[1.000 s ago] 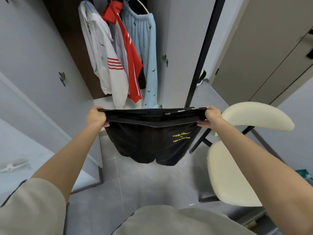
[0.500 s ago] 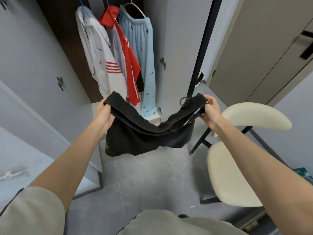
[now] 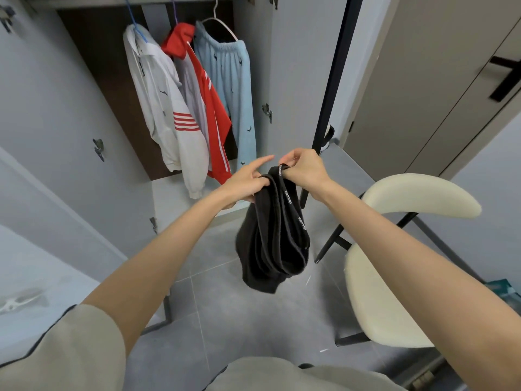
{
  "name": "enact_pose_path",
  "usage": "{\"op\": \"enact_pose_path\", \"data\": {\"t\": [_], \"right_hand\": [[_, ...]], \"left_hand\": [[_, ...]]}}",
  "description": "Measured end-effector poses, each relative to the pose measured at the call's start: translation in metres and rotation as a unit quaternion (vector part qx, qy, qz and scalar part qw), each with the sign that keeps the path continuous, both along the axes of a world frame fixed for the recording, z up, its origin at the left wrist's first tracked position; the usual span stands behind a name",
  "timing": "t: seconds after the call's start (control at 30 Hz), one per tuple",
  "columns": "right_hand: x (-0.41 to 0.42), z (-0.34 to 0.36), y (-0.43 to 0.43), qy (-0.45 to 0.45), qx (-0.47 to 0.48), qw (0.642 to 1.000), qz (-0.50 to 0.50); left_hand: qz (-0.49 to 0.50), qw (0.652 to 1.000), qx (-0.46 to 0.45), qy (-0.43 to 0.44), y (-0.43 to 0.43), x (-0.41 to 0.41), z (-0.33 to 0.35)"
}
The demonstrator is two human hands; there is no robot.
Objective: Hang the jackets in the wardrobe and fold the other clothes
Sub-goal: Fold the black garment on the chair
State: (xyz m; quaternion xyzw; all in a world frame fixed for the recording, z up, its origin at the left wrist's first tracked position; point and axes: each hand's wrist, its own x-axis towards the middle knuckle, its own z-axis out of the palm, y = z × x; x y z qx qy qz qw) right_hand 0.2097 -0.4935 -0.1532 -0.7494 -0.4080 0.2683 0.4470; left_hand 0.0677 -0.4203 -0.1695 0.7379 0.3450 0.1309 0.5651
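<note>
Pinching the waistband of the black shorts [image 3: 273, 244] with the right hand [image 3: 306, 172], gripping it just beside with the left hand [image 3: 245, 182], index finger straight. Hanging doubled in the air above the floor [image 3: 214, 277], before the open wardrobe [image 3: 107, 80], near the chair [image 3: 375, 292]. Hung inside: white jacket [image 3: 160, 108], red jacket [image 3: 210, 108].

The black shorts [image 3: 270, 235] are looking like thick, soft, matt cloth. The white jacket [image 3: 158, 88] and red jacket [image 3: 215, 114] are showing smooth, thin cloth with a little shine. The chair [image 3: 375, 292] is looking smooth and is shining softly. The floor [image 3: 220, 277] tiles are looking hard and matt. The metal hinge [image 3: 98, 149] is shining.
</note>
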Motion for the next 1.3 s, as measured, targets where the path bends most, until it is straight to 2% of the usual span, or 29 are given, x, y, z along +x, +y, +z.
{"op": "enact_pose_path", "data": {"t": [0.1, 0.2, 0.27, 0.33, 0.4, 0.47, 0.6, 0.67, 0.73, 0.8, 1.03, 1.1, 1.2, 1.3], "right_hand": [[0.001, 0.006, -0.005, 0.107, -0.029, 0.994, -0.002], [0.001, 0.007, -0.015, 0.211, -0.021, 0.977, 0.024], [0.003, 0.006, -0.026, 0.221, -0.041, 0.973, 0.057], [0.009, 0.003, -0.04, 0.19, -0.108, 0.97, 0.105], [0.017, -0.003, -0.056, 0.193, -0.177, 0.952, 0.157], [0.02, -0.014, -0.068, 0.22, -0.201, 0.939, 0.17], [0.015, -0.027, -0.077, 0.199, -0.103, 0.97, 0.096], [0.013, -0.031, -0.08, 0.186, -0.102, 0.967, 0.14], [0.009, -0.039, -0.083, 0.12, -0.132, 0.961, 0.213], [-0.001, -0.05, -0.085, 0.06, -0.112, 0.962, 0.24], [-0.032, -0.078, -0.075, -0.023, -0.035, 0.988, 0.152], [-0.034, -0.077, -0.073, -0.001, -0.026, 0.991, 0.132], [-0.041, -0.074, -0.072, 0.096, -0.014, 0.985, 0.144], [-0.049, -0.08, -0.073, -0.024, -0.002, 0.989, 0.146]], "left_hand": [[0.005, 0.999, -0.028, 0.03, -0.002, 0.003, -0.001], [0.054, 0.996, -0.059, 0.026, -0.008, 0.008, -0.005], [0.114, 0.989, -0.095, 0.001, -0.009, 0.011, -0.008], [0.173, 0.976, -0.127, -0.022, -0.006, 0.012, -0.012], [0.203, 0.968, -0.144, -0.03, -0.002, 0.012, -0.015], [0.22, 0.962, -0.158, -0.037, 0.0, 0.012, -0.016], [0.235, 0.957, -0.167, -0.042, 0.001, 0.013, -0.015], [0.234, 0.958, -0.164, -0.033, 0.0, 0.014, -0.015], [0.238, 0.954, -0.177, -0.042, -0.001, 0.013, -0.016], [0.252, 0.942, -0.209, -0.073, 0.001, 0.011, -0.015], [0.283, 0.905, -0.283, -0.146, 0.009, -0.006, -0.005], [0.289, 0.887, -0.318, -0.166, 0.011, -0.012, -0.003], [0.301, 0.848, -0.386, -0.203, 0.011, -0.019, 0.002], [0.312, 0.82, -0.433, -0.208, 0.003, -0.018, 0.004]]}}
